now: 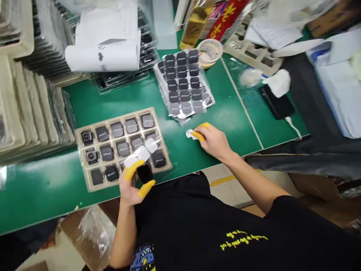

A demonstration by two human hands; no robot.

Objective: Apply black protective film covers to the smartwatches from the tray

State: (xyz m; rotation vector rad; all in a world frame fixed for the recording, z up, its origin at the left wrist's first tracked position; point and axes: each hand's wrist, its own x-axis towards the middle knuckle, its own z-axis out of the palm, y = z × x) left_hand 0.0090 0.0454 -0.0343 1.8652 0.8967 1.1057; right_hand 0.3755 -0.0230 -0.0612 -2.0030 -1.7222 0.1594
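Note:
My left hand [130, 188], with yellow finger cots on, is over the near edge of a beige compartment tray [87, 180]. Between its thumb and fingers sits a dark, square watch body [145, 173]. A clear strip with white rounded-square pieces [151, 145] lies by the same fingers, above the tray. Several tray pockets hold watch bodies, most covered with dark printed films [117, 129]; two at the left show watch dials [91, 155]. My right hand [216, 142], also with yellow finger cots, pinches a small crumpled white wipe [191, 134] just above the green table.
Sheets of dark rounded-square films [183, 82] lie behind my right hand, beside a tape roll [210, 52]. Tall stacks of trays [34, 109] stand at the left. A black phone [276, 101] with a white cable rests at the right on the green mat [239, 128].

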